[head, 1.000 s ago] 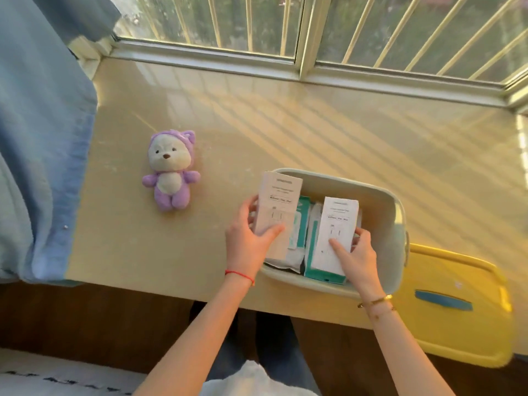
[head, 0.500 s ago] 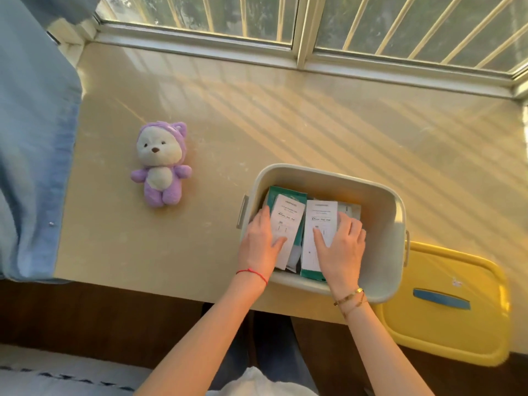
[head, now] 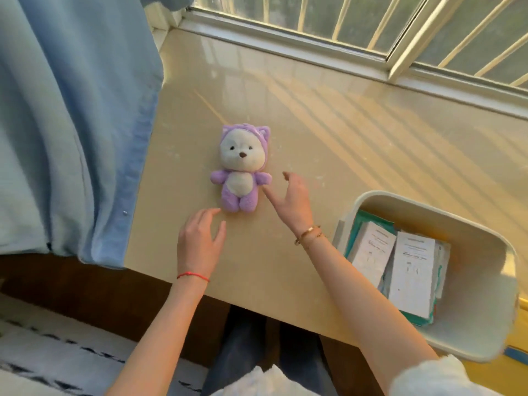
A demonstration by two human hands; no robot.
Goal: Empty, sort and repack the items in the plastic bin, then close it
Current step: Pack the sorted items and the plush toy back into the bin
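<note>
Beige, glossy stone formed the window ledge (head: 357, 144) I looked down on, streaked with light from the barred window (head: 371, 21), a blue curtain (head: 71, 124) hanging left. Both my left hand (head: 200, 244) and right hand (head: 294, 201) hovered empty, fingers spread, flanking the purple plush bear (head: 241, 170). The plastic bin (head: 468, 335), holding white boxes (head: 411, 275), sat right, partly cut off.

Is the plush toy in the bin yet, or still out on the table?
Out. The plush toy lies face-up on the table, left of the bin, both hands open beside it.
</note>
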